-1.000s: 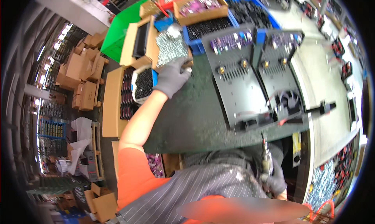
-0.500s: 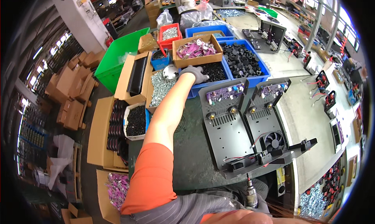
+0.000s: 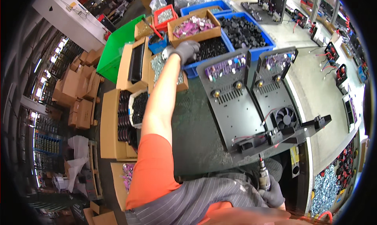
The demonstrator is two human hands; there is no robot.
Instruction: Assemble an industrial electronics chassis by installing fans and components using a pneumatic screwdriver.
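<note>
My left hand [image 3: 186, 52], in a grey glove, reaches out at arm's length to the left edge of a blue bin [image 3: 192, 70] of small black screws [image 3: 212, 48]. Its fingers are curled together; anything pinched in them is hidden. Low in the view, my right hand [image 3: 273, 193], also gloved, is wrapped round an electric screwdriver [image 3: 264, 177] with its bit pointing up. Two black metal panels, a left one [image 3: 237, 121] and a right one [image 3: 270, 97], stand on the bench, bearing purple circuit boards [image 3: 226, 69] and a black fan [image 3: 285, 117].
Around my left arm are a carton of silver screws [image 3: 158, 68], a white box of black screws [image 3: 139, 107] and a carton of purple parts [image 3: 194, 26]. Behind are a bin of black knobs [image 3: 243, 32], a red bin [image 3: 165, 17] and a green crate [image 3: 114, 54].
My left hand has drawn back a little from the black screws toward the bin's left edge, its fingers more curled. The view has shifted, and my right hand on the screwdriver shows more plainly.
</note>
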